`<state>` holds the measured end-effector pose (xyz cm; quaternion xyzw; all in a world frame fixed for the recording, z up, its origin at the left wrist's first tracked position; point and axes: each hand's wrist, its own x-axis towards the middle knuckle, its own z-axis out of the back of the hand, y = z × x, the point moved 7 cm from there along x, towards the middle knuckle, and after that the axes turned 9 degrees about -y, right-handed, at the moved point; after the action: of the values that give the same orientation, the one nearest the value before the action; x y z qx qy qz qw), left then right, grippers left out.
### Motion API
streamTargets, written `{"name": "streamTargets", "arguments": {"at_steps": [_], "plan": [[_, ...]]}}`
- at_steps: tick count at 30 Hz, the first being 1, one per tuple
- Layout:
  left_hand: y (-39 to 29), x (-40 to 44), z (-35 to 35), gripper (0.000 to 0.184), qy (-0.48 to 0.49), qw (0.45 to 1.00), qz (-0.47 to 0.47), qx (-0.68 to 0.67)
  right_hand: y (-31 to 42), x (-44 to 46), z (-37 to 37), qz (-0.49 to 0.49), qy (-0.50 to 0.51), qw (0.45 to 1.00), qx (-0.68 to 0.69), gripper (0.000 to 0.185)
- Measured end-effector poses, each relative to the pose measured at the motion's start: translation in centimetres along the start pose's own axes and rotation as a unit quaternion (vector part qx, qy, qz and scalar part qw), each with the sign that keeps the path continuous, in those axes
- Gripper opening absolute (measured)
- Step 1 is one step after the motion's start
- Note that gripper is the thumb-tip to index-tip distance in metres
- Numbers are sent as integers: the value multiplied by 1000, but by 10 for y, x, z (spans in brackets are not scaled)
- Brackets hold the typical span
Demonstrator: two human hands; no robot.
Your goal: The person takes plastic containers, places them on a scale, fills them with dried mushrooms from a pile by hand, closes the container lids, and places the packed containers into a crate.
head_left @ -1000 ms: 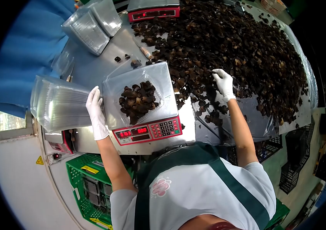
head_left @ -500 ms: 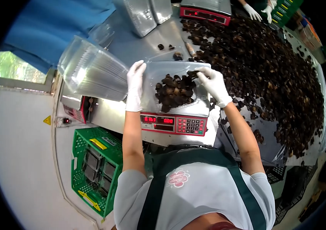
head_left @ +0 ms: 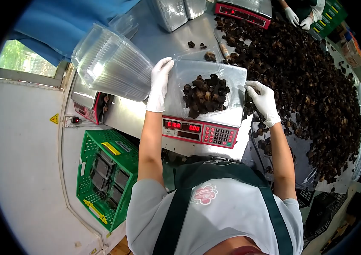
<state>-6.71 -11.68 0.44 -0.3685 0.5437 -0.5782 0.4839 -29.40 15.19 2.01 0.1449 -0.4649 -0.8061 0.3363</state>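
A heap of dark wood ear mushrooms (head_left: pixel 206 94) lies in a clear plastic container (head_left: pixel 180 108) on a red-framed digital scale (head_left: pixel 199 132). The scale display reads 0.168. My left hand (head_left: pixel 160 83), in a white glove, is at the container's left side, its curled fingers at the far left edge; their exact grip is partly hidden. To the right of the scale plate, my white-gloved right hand (head_left: pixel 262 100) hovers with thumb and forefinger slightly apart, and no mushroom shows between them. Beyond it spreads a large pile of the same mushrooms (head_left: pixel 299 93).
Stacked clear containers (head_left: pixel 110 63) lean at left, with more (head_left: pixel 167 15) behind. Another scale (head_left: pixel 243 15) stands at the back. A co-worker's gloved hands (head_left: pixel 298 19) are at the far right. A green crate (head_left: pixel 108 178) holds packed containers at lower left.
My right hand has moved away from the container to the right, leaving the mushroom piece it held. The reading rose from 0.163 to 0.168. My left hand stays by the container.
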Motion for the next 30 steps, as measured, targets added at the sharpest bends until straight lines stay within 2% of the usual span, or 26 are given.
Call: {"name": "streamTargets", "arguments": {"at_steps": [2, 7, 9, 10, 13, 16, 17, 19, 20, 21, 23, 24, 25, 27, 29, 30], "plan": [[-5, -3, -1, 31, -15, 1000, 19, -15, -4, -2, -2, -19, 8, 1000, 0, 24], [-6, -4, -1, 31, -16, 1000, 22, -8, 4, 7, -17, 37, 8, 999, 2, 22], [-4, -3, -1, 31, -13, 1000, 20, -7, 37, 12, -23, 163, -11, 986, -32, 20], [-3, -2, -1, 31, -16, 1000, 14, 1, 49, 18, -33, 206, -4, 979, 10, 19], [-10, -4, -6, 32, -12, 1000, 14, -7, 82, 24, -66, 355, 29, 926, -120, 18], [-14, -9, -5, 32, -1, 1000, 4, -19, 70, 22, -83, 386, 13, 913, -132, 14], [-18, -11, -2, 32, -3, 1000, -6, -17, 61, 21, -78, 374, -25, 922, -102, 13], [-20, -13, 5, 33, 9, 999, -24, -28, 47, 11, -36, 260, -63, 963, 29, 13], [-21, -16, 8, 31, 2, 999, -9, -32, 36, 1, -7, 170, -60, 981, 68, 14], [-20, -18, 10, 30, 9, 999, -10, -39, 18, -13, 22, 205, -132, 968, 57, 17], [-9, -16, 16, 32, 8, 999, 25, -25, -32, -50, 85, 22, -164, 986, 19, 18], [-1, -9, 20, 34, 14, 1000, 13, -24, -59, -76, 122, -54, -201, 978, -30, 18], [6, -2, 25, 36, 13, 1000, 1, -21, -86, -107, 159, -129, -230, 962, -73, 19], [16, 6, 29, 39, 12, 1000, 13, -25, -138, -184, 235, -85, -383, 897, -204, 17], [16, 8, 30, 41, 7, 1000, 17, -10, -195, -274, 303, -216, -440, 800, -346, 22], [16, 10, 30, 41, 3, 1000, 19, -8, -213, -312, 326, -309, -411, 754, -408, 24]]}}
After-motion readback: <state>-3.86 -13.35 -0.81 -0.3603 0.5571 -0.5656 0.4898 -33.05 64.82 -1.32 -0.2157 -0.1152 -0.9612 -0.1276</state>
